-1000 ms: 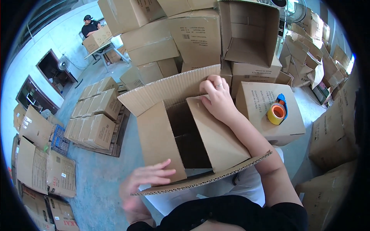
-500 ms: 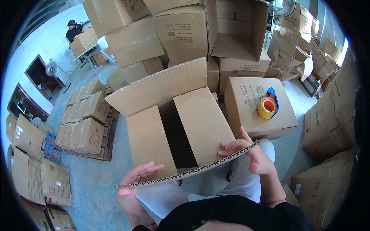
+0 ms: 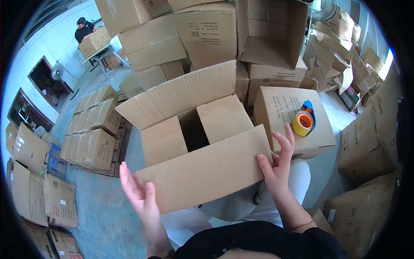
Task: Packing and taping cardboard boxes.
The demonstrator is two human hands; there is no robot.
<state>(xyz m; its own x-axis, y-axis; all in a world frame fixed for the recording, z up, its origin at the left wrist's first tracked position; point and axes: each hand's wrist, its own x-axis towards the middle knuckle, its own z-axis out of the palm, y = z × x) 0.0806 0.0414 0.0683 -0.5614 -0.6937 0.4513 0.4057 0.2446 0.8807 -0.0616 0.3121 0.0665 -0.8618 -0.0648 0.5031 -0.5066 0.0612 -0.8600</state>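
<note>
In front of my knees stands a cardboard box (image 3: 164,144). Its two side flaps lie folded inward with a dark gap between them, and its far flap (image 3: 181,90) stands up. The near flap (image 3: 207,172) is tilted up between my hands and covers part of the gap. At the flap's left end is my left hand (image 3: 140,194), open, fingers stretched out and thumb against the cardboard. My right hand (image 3: 278,166) is open at the other end, its thumb on the flap's face and its fingers spread beside the edge.
A tape dispenser (image 3: 303,121) with yellow tape sits on a closed box (image 3: 276,103) to the right. Stacked cartons (image 3: 205,32) rise behind. Boxes on a pallet (image 3: 92,146) stand left. A person (image 3: 84,29) is at a far table. More cartons (image 3: 366,134) line the right.
The near flap has swung upward from its outward position, now showing its flat face. Both hands have turned upright with it, thumbs now on its front face.
</note>
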